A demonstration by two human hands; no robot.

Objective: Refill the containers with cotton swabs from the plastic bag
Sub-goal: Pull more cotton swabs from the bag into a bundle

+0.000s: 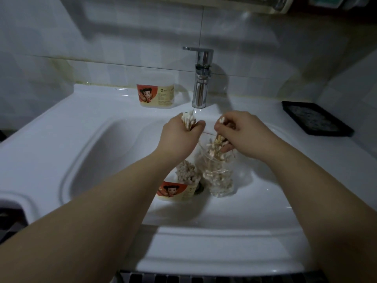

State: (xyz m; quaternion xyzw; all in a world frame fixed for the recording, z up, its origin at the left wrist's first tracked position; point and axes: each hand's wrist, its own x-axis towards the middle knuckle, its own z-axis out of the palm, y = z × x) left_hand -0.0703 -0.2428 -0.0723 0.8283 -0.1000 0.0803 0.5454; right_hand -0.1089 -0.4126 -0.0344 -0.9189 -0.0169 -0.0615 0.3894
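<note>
left forearm (122, 201) blocks part of the near container (175, 190), the drain (201, 187) barely peeks out behind it, and the print on the back container (156, 92) is way too small to read

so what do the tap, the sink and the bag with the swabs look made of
Tap: polished metal, probably chrome-plated, going by its bright mirror-like reflections. Sink: glossy white ceramic or similar, smooth with soft highlights. Bag: thin clear plastic, as the cotton swabs show through it and its creases glint.
</note>
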